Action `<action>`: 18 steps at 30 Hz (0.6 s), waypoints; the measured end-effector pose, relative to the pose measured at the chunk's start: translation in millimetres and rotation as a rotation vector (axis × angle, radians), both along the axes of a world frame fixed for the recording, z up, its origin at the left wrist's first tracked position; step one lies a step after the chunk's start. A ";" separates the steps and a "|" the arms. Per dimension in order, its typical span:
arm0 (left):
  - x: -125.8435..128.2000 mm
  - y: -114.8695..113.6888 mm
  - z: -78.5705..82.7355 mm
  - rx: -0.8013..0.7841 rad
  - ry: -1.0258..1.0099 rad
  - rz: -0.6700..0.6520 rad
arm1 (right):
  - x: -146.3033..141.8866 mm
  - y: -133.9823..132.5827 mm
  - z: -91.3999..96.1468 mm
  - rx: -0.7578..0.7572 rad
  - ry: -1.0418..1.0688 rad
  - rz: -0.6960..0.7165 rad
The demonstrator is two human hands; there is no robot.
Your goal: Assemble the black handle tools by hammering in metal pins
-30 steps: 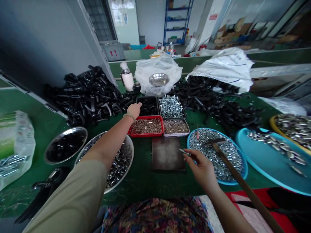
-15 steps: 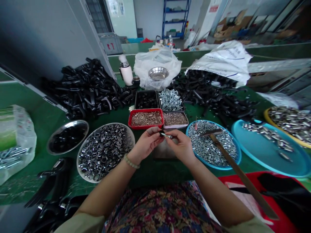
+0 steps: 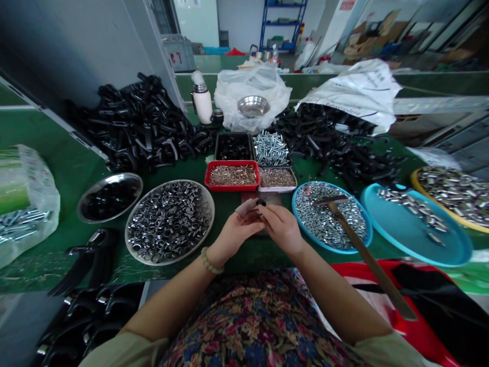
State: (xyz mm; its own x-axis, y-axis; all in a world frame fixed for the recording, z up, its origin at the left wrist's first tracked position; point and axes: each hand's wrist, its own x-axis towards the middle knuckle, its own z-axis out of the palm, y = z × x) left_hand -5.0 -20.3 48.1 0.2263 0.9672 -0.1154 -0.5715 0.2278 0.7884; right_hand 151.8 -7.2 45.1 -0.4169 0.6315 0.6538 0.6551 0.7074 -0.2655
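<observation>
My left hand (image 3: 236,230) and my right hand (image 3: 281,227) meet in front of me over the green table, fingers pinched together on a small black part with a thin metal bolt (image 3: 261,206). The piece is tiny and mostly hidden by my fingertips. Just beyond my hands lies a dark metal plate (image 3: 274,199). A red tray of small brown pins (image 3: 232,175) sits behind it. Beside that are a tray of fine fasteners (image 3: 277,178), a black tray of black parts (image 3: 233,147) and a tray of silver bolts (image 3: 271,149).
A steel bowl of metal rings (image 3: 169,220) is at left, with a bowl of black parts (image 3: 109,197) further left. A blue dish of nuts (image 3: 330,220) with a hammer (image 3: 359,250) lies right. Black handle piles (image 3: 141,125) fill the back.
My left hand came back from the black tray to join my right hand. Both hands have since drawn slightly nearer and closed tighter round the small part.
</observation>
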 end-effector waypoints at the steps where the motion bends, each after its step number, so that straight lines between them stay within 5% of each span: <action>1: -1.8 -0.5 -3.2 0.013 0.024 -0.003 | 1.6 -1.3 -4.0 0.000 0.001 0.037; 6: -14.6 -4.9 -7.4 -0.016 0.031 -0.049 | 1.8 -11.9 -11.5 -0.215 0.185 0.115; 9: -21.4 -12.0 0.7 -0.096 -0.079 0.003 | -4.7 -13.8 -11.1 -0.540 0.577 0.123; 13: -22.2 -18.7 6.9 -0.156 -0.069 -0.098 | -12.6 -8.8 -15.4 -1.031 0.926 0.232; 15: -20.5 -19.3 4.6 -0.156 0.033 -0.078 | -15.6 -8.8 -18.4 -1.078 0.917 0.125; 18: -22.1 -20.1 -1.4 -0.002 0.340 0.061 | -21.7 -17.0 -21.1 -0.908 0.738 -0.077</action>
